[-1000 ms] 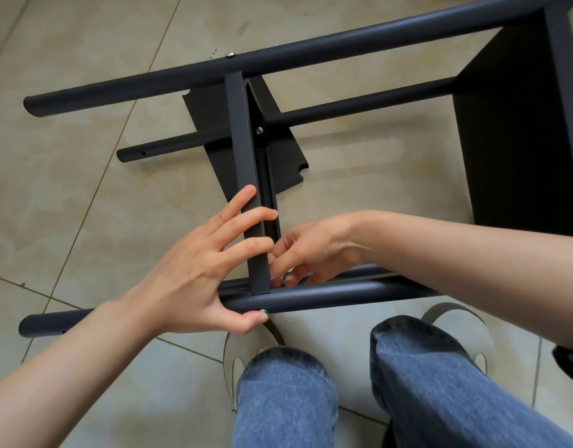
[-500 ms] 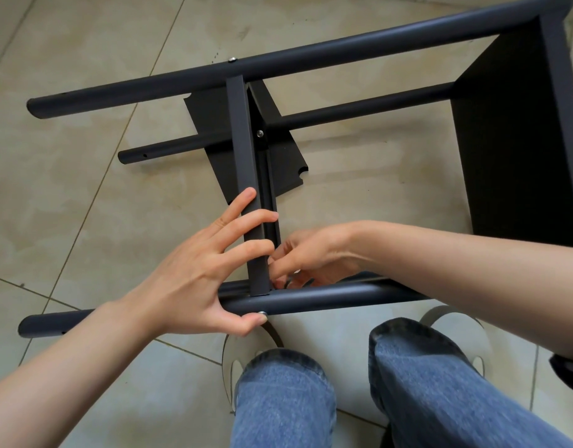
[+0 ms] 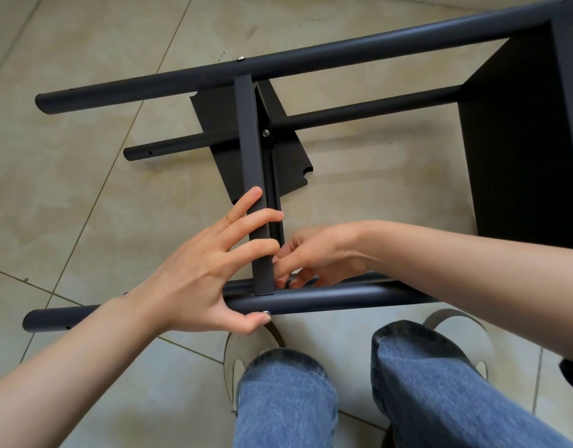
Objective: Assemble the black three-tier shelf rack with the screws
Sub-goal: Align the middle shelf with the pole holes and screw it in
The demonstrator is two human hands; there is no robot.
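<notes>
Nearest you, your knees in blue jeans (image 3: 288,402) hang over your pale slippers (image 3: 246,350) on the beige tiled floor (image 3: 84,195). Just beyond them the partly built black shelf rack lies on its side on that floor, and its near round post (image 3: 327,300) runs left to right in front of your legs.

Your left hand (image 3: 197,282) is spread and straight: the thumb presses a silver screw head (image 3: 265,313) on the near side of that post, while the fingers lie across the flat crossbar (image 3: 251,176) that stands off the post and runs away from you.

Your right hand (image 3: 314,253) reaches in from the right just behind the crossbar's near end, fingers curled at the joint. Whether they pinch something there you cannot tell; the crossbar and your left fingers cover the tips.

Farther off, a second screw (image 3: 265,133) shows beside the crossbar, over a loose black shelf panel (image 3: 278,163) lying flat beneath the frame. A thinner post (image 3: 359,113) crosses there. Beyond it the far round post (image 3: 278,64) carries another screw (image 3: 241,59) where the crossbar meets it. At the right an upright black shelf panel (image 3: 518,140) joins the posts.
</notes>
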